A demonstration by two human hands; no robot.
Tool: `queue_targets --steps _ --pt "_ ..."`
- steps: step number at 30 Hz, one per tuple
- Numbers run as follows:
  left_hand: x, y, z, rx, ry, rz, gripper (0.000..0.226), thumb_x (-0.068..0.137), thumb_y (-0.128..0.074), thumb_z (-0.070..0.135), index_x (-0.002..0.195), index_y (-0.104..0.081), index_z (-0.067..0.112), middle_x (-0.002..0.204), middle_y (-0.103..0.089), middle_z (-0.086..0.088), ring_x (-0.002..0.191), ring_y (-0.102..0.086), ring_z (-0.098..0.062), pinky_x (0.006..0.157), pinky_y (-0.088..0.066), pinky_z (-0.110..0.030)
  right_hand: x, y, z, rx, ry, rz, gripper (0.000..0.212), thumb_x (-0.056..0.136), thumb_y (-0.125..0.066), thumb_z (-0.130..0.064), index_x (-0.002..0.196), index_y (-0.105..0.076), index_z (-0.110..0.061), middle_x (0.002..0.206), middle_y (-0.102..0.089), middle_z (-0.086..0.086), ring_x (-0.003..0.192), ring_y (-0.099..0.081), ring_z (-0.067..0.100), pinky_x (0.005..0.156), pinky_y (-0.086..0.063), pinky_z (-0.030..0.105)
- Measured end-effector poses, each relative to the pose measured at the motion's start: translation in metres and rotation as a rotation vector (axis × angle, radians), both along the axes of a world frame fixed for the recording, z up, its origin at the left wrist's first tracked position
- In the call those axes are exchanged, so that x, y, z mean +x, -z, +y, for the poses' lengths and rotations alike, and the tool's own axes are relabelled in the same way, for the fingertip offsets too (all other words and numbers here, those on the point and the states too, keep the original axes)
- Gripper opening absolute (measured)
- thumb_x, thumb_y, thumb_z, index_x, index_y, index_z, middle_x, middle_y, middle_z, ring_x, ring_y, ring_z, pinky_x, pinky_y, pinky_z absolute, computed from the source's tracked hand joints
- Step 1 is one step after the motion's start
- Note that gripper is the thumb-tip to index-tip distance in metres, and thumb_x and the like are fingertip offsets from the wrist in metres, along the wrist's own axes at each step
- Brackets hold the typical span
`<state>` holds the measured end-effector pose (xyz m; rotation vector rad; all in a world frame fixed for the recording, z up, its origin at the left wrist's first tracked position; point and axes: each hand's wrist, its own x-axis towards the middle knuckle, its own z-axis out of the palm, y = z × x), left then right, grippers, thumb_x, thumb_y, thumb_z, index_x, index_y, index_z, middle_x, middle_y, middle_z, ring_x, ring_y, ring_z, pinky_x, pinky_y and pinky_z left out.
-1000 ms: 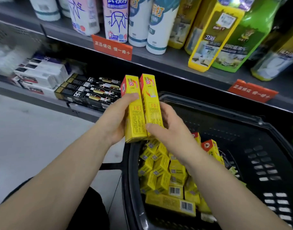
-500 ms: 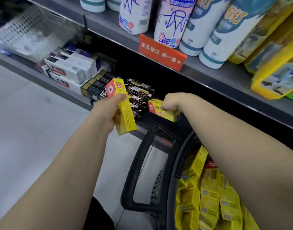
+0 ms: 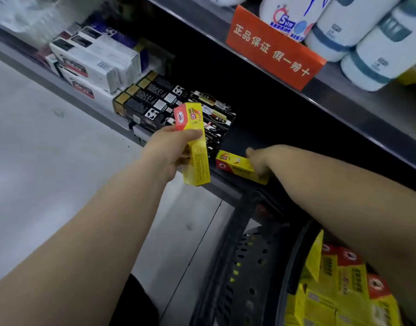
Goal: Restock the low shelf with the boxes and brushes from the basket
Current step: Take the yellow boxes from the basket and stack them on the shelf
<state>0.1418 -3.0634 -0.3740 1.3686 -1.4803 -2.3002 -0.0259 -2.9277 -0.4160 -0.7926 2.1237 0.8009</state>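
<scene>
My right hand (image 3: 258, 161) hides most of its fingers behind its own wrist, and the blurred basket (image 3: 247, 267) of yellow boxes is cut off at the frame's lower right corner. That hand grips the right end of a box (image 3: 235, 164) lying flat at the front edge of the low shelf (image 3: 225, 188), just right of the black boxes (image 3: 169, 102). My left hand (image 3: 169, 149) wraps a second box (image 3: 196, 151), held on end in front of that edge, thumb across its face.

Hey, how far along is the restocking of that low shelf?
Early. No yellow box lies released on the shelf. The right hand grips one yellow box at the low shelf edge beside the black boxes; the left hand holds a second box. Many more fill the basket. No brushes show.
</scene>
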Motion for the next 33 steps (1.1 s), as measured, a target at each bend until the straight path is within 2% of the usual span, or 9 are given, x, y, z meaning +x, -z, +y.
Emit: queue_targets --steps 2,5,10,18,22,25,27,30,33 --pt "-0.004 0.001 0.003 0.019 0.022 0.023 0.014 0.082 -0.069 0.012 0.088 -0.057 0.017 0.086 -0.066 -0.007 0.081 -0.062 -0.025 0.077 -0.052 -0.039 -0.001 0.001 0.013 -0.077 0.037 -0.019 0.066 0.09 -0.051 -0.01 0.144 -0.013 -0.006 0.137 -0.043 0.022 0.095 -0.05 0.029 0.079 -0.039 0.036" --pt "-0.006 0.004 0.006 0.033 0.07 0.024 0.027 0.081 -0.069 0.012 0.106 -0.059 0.012 0.091 -0.067 -0.007 0.085 -0.063 -0.024 0.076 -0.052 -0.038 0.004 0.004 0.035 -0.116 0.057 -0.026 0.065 0.09 -0.05 -0.008 0.143 -0.014 -0.012 0.099 -0.052 0.015 0.066 -0.043 0.019 0.057 -0.032 0.03" --pt "-0.008 0.007 0.005 0.037 0.037 0.028 0.032 0.081 -0.069 0.008 0.111 -0.056 0.011 0.093 -0.065 -0.008 0.081 -0.062 -0.022 0.064 -0.049 -0.032 0.012 0.018 0.034 -0.225 0.019 -0.052 0.06 0.091 -0.052 -0.014 0.14 -0.019 -0.016 0.09 -0.048 0.007 0.075 -0.048 0.025 0.052 -0.03 0.029" --pt "-0.012 0.011 0.008 0.059 -0.028 -0.01 0.015 0.083 -0.068 0.01 0.087 -0.056 0.018 0.086 -0.065 -0.005 0.078 -0.061 -0.019 0.062 -0.048 -0.032 0.011 0.033 0.026 -0.266 0.124 -0.129 0.063 0.085 -0.064 -0.015 0.135 -0.027 -0.015 0.092 -0.05 0.01 0.077 -0.049 0.025 0.062 -0.036 0.03" --pt "-0.016 0.014 0.01 0.081 -0.021 -0.034 0.015 0.082 -0.069 0.012 0.092 -0.059 0.016 0.093 -0.067 -0.005 0.085 -0.062 -0.019 0.081 -0.047 -0.035 0.011 0.014 0.014 -0.333 0.13 -0.132 0.068 0.086 -0.065 -0.027 0.142 -0.028 -0.015 0.129 -0.052 0.01 0.111 -0.054 0.028 0.083 -0.043 0.029" --pt "-0.02 0.015 0.015 0.109 0.001 -0.01 0.012 0.084 -0.068 0.013 0.094 -0.062 0.013 0.093 -0.068 -0.005 0.089 -0.063 -0.021 0.073 -0.049 -0.03 0.02 -0.019 -0.003 -0.718 0.397 -0.502 0.062 0.079 -0.065 -0.022 0.135 -0.039 -0.02 0.132 -0.054 0.005 0.118 -0.054 0.02 0.098 -0.046 0.033" --pt "-0.022 0.015 0.02 0.115 0.007 0.032 0.015 0.085 -0.067 0.013 0.098 -0.064 0.01 0.096 -0.07 -0.009 0.091 -0.066 -0.024 0.079 -0.054 -0.034 0.036 -0.042 -0.006 -0.863 0.518 -0.716 0.07 0.067 -0.072 -0.03 0.13 -0.04 -0.027 0.121 -0.061 -0.001 0.111 -0.06 0.016 0.094 -0.05 0.034" --pt "-0.022 0.014 0.025 0.116 0.042 0.083 0.015 0.085 -0.067 0.018 0.098 -0.065 0.011 0.098 -0.072 -0.01 0.095 -0.068 -0.025 0.083 -0.055 -0.036 0.048 -0.05 -0.003 -0.917 0.41 -0.559 0.076 0.069 -0.077 -0.032 0.132 -0.036 -0.024 0.118 -0.062 0.002 0.107 -0.062 0.018 0.092 -0.051 0.04" --pt "-0.022 0.015 0.029 0.057 0.132 0.052 0.036 0.083 -0.07 0.027 0.112 -0.059 0.009 0.109 -0.067 -0.009 0.102 -0.063 -0.021 0.083 -0.052 -0.031 0.031 -0.047 0.002 -0.964 0.387 -0.336 0.058 0.079 -0.069 -0.017 0.129 -0.04 -0.016 0.118 -0.06 0.007 0.104 -0.061 0.023 0.089 -0.051 0.04"
